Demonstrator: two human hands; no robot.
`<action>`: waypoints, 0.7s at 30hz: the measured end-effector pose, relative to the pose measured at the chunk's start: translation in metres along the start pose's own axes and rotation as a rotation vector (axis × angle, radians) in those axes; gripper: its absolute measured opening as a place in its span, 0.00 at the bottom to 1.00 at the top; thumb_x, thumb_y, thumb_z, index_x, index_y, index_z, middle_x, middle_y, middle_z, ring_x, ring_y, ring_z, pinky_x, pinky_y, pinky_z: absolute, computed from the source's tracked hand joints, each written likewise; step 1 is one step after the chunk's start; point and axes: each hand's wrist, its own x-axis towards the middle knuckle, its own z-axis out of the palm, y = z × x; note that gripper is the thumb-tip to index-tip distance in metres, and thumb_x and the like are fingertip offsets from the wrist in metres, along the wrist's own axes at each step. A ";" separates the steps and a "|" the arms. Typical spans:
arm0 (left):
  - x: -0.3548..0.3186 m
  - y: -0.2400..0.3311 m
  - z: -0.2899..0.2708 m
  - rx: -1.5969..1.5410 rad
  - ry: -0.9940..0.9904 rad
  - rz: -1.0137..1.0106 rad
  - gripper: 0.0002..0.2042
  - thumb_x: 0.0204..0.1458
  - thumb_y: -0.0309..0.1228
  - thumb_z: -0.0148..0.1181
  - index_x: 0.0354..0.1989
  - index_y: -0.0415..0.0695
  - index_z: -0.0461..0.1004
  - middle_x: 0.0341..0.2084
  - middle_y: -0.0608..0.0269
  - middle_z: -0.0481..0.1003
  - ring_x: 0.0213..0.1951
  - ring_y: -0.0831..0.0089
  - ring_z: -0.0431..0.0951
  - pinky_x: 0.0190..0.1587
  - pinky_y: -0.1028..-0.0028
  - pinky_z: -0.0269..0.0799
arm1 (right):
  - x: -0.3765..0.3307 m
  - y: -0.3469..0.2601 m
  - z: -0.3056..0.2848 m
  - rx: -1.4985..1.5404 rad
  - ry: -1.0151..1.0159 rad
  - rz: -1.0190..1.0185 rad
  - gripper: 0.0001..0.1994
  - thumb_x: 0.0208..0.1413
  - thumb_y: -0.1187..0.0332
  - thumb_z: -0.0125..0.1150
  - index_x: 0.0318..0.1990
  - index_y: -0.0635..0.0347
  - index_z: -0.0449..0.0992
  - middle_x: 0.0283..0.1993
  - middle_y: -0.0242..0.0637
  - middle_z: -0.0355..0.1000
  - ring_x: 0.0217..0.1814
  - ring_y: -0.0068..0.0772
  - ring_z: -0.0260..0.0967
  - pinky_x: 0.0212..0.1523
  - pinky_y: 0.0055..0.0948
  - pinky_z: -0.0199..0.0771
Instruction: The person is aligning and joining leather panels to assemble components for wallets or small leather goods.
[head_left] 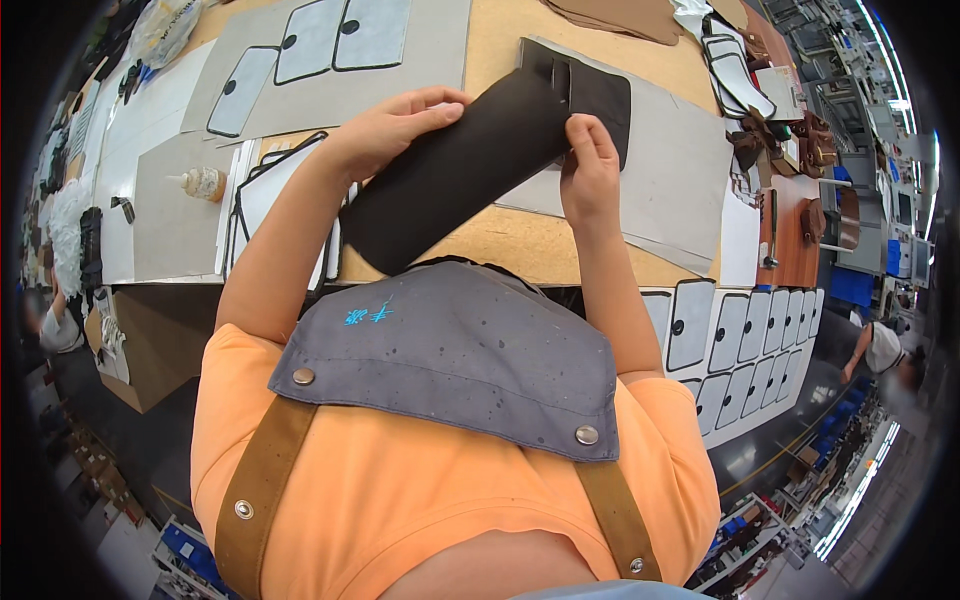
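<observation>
Panel [460, 170] is at 12 o'clock, yr R hand [592, 175] pinching its edge, L hand's [395, 125] finger closure I can't tell, so pick-up seems done, set-down remains, w/ another dark piece [603, 110] at 1.

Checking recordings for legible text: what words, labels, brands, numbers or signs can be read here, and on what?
Grey apron: blue characters on its bib, not copied here.
Plastic bag: printing, too blurred to read.
Held black piece: no visible text.
</observation>
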 end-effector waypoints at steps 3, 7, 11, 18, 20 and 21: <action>-0.004 -0.015 -0.032 -0.005 0.010 -0.089 0.20 0.61 0.43 0.41 0.54 0.43 0.66 0.38 0.65 0.74 0.39 0.80 0.73 0.44 0.80 0.68 | -0.001 0.010 -0.010 0.158 0.335 0.168 0.09 0.61 0.65 0.49 0.41 0.59 0.71 0.43 0.31 0.71 0.47 0.24 0.65 0.50 0.25 0.61; -0.014 -0.042 -0.065 -0.243 -0.022 -0.077 0.23 0.62 0.47 0.34 0.54 0.45 0.67 0.42 0.62 0.75 0.43 0.76 0.73 0.49 0.75 0.66 | -0.014 0.024 -0.019 0.258 0.502 0.304 0.09 0.61 0.64 0.49 0.39 0.61 0.70 0.41 0.31 0.71 0.45 0.23 0.66 0.50 0.23 0.63; -0.011 -0.067 -0.048 -0.262 0.221 -0.028 0.19 0.62 0.42 0.37 0.52 0.44 0.68 0.44 0.64 0.74 0.45 0.77 0.71 0.50 0.75 0.63 | -0.027 0.044 -0.032 0.278 0.424 0.439 0.14 0.62 0.61 0.46 0.48 0.60 0.68 0.49 0.32 0.68 0.54 0.28 0.62 0.54 0.32 0.59; -0.006 -0.071 -0.033 -0.172 0.377 0.052 0.16 0.60 0.36 0.45 0.50 0.41 0.69 0.44 0.68 0.73 0.47 0.80 0.68 0.54 0.77 0.57 | -0.029 0.038 -0.037 0.073 0.404 0.395 0.14 0.61 0.60 0.48 0.48 0.58 0.69 0.46 0.29 0.70 0.51 0.24 0.63 0.54 0.30 0.58; -0.007 -0.071 -0.032 -0.128 0.373 0.096 0.15 0.59 0.35 0.47 0.50 0.40 0.69 0.44 0.68 0.73 0.47 0.80 0.68 0.54 0.78 0.56 | -0.031 0.035 -0.039 0.084 0.400 0.358 0.13 0.60 0.62 0.50 0.48 0.58 0.70 0.45 0.29 0.70 0.51 0.23 0.64 0.54 0.29 0.58; -0.007 -0.075 -0.033 -0.111 0.347 0.130 0.15 0.59 0.34 0.48 0.50 0.40 0.69 0.44 0.68 0.73 0.47 0.80 0.68 0.54 0.78 0.57 | -0.032 0.034 -0.039 0.090 0.390 0.326 0.12 0.59 0.63 0.51 0.47 0.58 0.70 0.45 0.28 0.70 0.50 0.23 0.64 0.54 0.29 0.58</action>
